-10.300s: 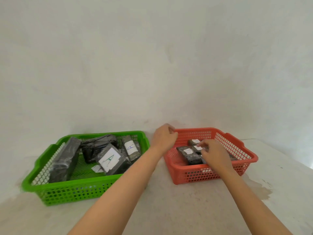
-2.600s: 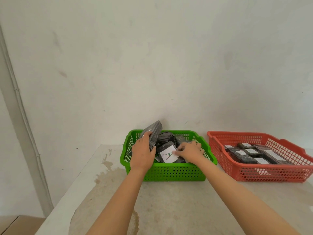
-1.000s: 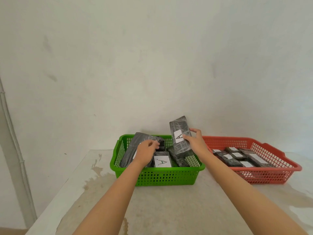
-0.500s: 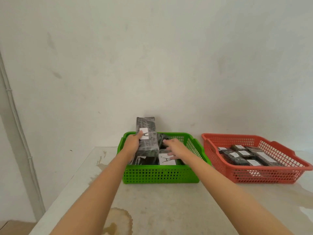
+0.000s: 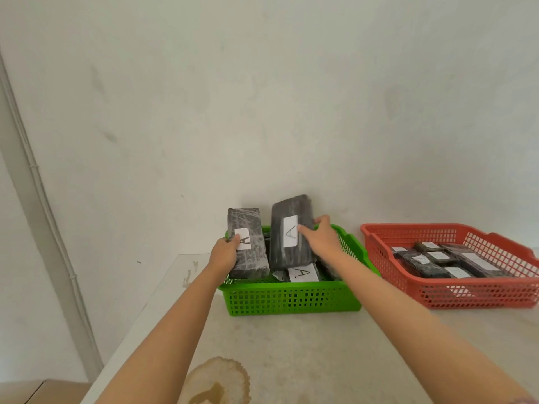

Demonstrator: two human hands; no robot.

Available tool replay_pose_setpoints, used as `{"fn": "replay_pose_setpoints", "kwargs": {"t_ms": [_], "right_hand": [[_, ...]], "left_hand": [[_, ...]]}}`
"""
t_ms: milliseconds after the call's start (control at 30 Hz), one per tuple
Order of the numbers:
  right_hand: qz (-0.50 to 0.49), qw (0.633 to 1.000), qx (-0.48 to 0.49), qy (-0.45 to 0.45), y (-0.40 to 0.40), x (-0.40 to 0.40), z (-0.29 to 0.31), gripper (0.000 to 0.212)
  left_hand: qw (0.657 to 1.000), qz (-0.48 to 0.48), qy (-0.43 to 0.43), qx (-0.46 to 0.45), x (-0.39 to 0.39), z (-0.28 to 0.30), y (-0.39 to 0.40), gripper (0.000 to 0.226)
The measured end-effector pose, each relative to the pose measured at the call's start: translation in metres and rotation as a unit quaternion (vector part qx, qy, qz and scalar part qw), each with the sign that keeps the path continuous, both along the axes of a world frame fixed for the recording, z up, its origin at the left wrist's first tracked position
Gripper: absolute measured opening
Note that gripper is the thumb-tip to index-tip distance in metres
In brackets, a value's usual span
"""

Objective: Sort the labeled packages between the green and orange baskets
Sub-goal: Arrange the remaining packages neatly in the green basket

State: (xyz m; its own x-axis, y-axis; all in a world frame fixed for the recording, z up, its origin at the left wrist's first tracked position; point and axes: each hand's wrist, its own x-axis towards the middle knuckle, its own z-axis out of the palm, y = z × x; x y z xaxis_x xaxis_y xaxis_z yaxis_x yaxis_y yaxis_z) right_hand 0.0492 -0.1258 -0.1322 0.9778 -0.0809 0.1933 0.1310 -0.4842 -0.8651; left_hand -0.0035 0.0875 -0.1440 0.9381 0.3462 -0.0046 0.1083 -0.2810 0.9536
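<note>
Two upright packages (image 5: 247, 243) (image 5: 291, 233) block the green basket (image 5: 291, 298); bare table (image 5: 306, 345) lies open in front.

Dark grey film-wrapped packages (image 5: 248, 243) with white labels (image 5: 290, 235) marked A fill the bright green lattice basket (image 5: 291, 298) at lower centre, an orange-red lattice basket (image 5: 478, 295) sits at right, both on an off-white, brown-stained table (image 5: 291, 354).

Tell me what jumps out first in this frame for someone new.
Two dark wrapped packages stood on end in the green basket at centre, each labelled "A": the left hand holds the left package, the right hand the taller right package. To the right, the orange basket holds more labelled packages lying flat.
</note>
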Motion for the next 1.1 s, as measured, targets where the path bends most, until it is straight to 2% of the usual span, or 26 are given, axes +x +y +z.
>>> {"fn": "replay_pose_setpoints", "kwargs": {"t_ms": [67, 133, 233, 267, 333, 433, 500, 567, 633, 700, 833, 900, 1033, 1100], "right_hand": [[-0.043, 0.995, -0.085, 0.01, -0.023, 0.003, 0.006, 0.041], [-0.075, 0.983, -0.167, 0.023, -0.04, 0.003, 0.006, 0.047], [-0.077, 0.975, -0.208, 0.019, -0.043, 0.0, 0.002, 0.048], [-0.087, 0.971, -0.224, 0.021, -0.04, -0.002, 0.0, 0.048], [-0.124, 0.96, -0.251, 0.024, -0.03, -0.004, -0.002, 0.05], [-0.151, 0.943, -0.292, -0.049, -0.014, -0.011, -0.001, 0.064], [-0.092, 0.939, -0.305, -0.127, -0.003, -0.011, -0.003, 0.056], [-0.005, 0.93, -0.332, -0.158, 0.008, -0.007, -0.006, 0.046], [0.065, 0.908, -0.388, -0.146, 0.022, -0.003, -0.012, 0.045], [0.104, 0.879, -0.45, -0.122, 0.035, 0.003, -0.019, 0.052], [0.094, 0.816, -0.565, -0.081, 0.048, 0.016, -0.026, 0.058], [0.051, 0.81, -0.579, -0.073, 0.047, 0.02, -0.026, 0.056], [-0.015, 0.831, -0.545, -0.11, 0.042, 0.023, -0.024, 0.023], [-0.049, 0.829, -0.545, -0.116, 0.042, 0.023, -0.021, 0.014]], "left_hand": [[1.0, -0.001, 0.001, 0.026, 0.001, -0.001, -0.005, 0.044], [0.998, 0.005, 0.002, 0.061, 0.002, -0.002, -0.009, 0.036], [0.993, 0.008, 0.004, 0.118, 0.001, -0.004, -0.016, 0.025], [0.991, 0.007, 0.009, 0.136, 0.0, -0.005, -0.018, 0.033], [0.98, -0.011, 0.022, 0.198, 0.0, -0.01, -0.021, 0.065], [0.946, -0.058, 0.025, 0.319, -0.003, -0.019, -0.026, 0.082], [0.908, -0.07, 0.018, 0.413, -0.003, -0.022, -0.025, 0.074], [0.868, -0.091, 0.027, 0.488, 0.0, -0.021, -0.022, 0.06], [0.863, -0.113, 0.059, 0.489, 0.002, -0.02, -0.022, 0.057], [0.864, -0.122, 0.088, 0.48, 0.003, -0.021, -0.023, 0.074], [0.853, -0.125, 0.1, 0.497, 0.005, -0.023, -0.026, 0.1], [0.85, -0.129, 0.114, 0.497, 0.007, -0.022, -0.026, 0.101], [0.832, -0.143, 0.149, 0.515, 0.012, -0.021, -0.026, 0.095], [0.811, -0.151, 0.193, 0.532, 0.015, -0.022, -0.028, 0.09]]}}
